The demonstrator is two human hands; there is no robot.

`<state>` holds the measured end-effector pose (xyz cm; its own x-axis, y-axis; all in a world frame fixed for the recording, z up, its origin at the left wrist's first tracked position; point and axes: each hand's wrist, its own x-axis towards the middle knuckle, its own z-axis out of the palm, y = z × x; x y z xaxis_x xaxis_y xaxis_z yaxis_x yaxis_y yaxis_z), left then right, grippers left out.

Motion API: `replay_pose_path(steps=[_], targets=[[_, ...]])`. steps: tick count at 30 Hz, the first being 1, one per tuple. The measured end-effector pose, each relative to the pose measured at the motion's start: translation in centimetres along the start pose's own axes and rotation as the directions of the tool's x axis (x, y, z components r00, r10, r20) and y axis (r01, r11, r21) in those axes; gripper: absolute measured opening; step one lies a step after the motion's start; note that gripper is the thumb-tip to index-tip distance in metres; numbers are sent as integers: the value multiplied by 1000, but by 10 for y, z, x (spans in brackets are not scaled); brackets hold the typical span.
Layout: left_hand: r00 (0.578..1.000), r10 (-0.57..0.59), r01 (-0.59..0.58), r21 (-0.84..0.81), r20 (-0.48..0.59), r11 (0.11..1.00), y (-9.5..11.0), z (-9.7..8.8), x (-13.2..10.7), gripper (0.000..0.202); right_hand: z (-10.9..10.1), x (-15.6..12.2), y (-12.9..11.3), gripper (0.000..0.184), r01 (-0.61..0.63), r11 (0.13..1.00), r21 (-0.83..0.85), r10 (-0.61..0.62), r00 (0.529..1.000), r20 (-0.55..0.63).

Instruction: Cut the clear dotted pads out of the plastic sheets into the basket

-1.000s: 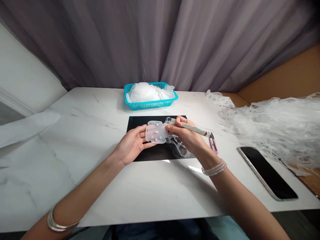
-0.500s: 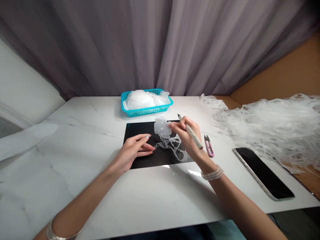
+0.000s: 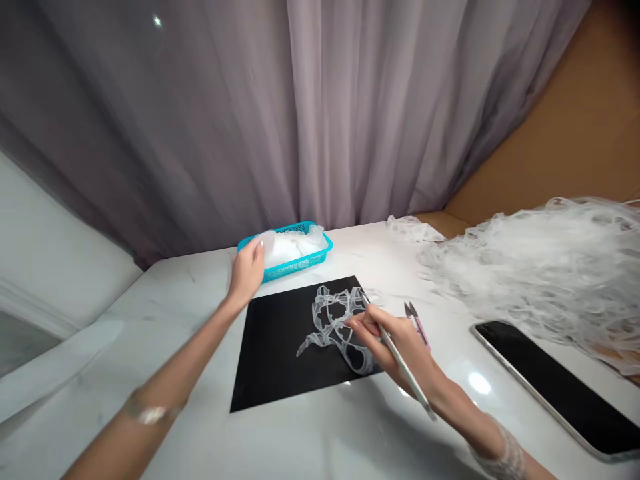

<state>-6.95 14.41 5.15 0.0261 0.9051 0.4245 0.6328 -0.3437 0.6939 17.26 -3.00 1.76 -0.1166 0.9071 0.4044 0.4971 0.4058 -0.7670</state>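
Note:
My left hand is at the left end of the blue basket, pinching a sheer white fabric piece over it. More white pieces are heaped inside. Over the right part of the black mat, my right hand is closed round a slim white pen-shaped tool that slants across the palm. Its fingertips touch a white netlike scrap of sheer fabric with cut-out holes, which lies crumpled on the mat. The tool's tip is hard to make out against the scrap.
Pink thread snips lie just behind my right hand. A phone rests at the right, below a big pile of white fabric scraps. Grey curtains hang behind the table; white sheer material lies at the left.
My left hand has gone from the mat to the basket and now holds a white piece there. My right hand has let go of its cut piece and touches the scrap. The view has shifted.

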Motion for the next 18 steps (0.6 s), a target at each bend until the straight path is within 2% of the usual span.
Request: replay_pose_path(steps=[3, 4, 6, 9, 12, 15, 18], targets=[[981, 125, -155, 209, 148, 966, 11, 17, 71, 44, -9, -14, 11, 34, -56, 997, -44, 59, 997, 53], [968, 139, -194, 271, 211, 943, 13, 24, 85, 47, -10, -20, 15, 33, -69, 996, -62, 74, 994, 82], [933, 145, -270, 373, 330, 888, 11, 37, 94, 59, -13, -31, 21, 30, -99, 989, -107, 112, 986, 125], [880, 148, -371, 459, 451, 807, -3, 47, 75, 70, -20, -40, 31, 22, -135, 975, -179, 158, 980, 121], [857, 149, -420, 500, 494, 757, -26, 37, 41, 71, -27, -35, 38, 17, -139, 959, -248, 169, 980, 102], [861, 148, -426, 533, 486, 731, -55, 6, 9, 68, -24, -16, 44, 25, -115, 938, -327, 171, 974, 150], [905, 130, -365, 582, 405, 727, -84, -41, -20, 64, -6, 12, 50, 31, -36, 918, -395, 135, 965, 226]])
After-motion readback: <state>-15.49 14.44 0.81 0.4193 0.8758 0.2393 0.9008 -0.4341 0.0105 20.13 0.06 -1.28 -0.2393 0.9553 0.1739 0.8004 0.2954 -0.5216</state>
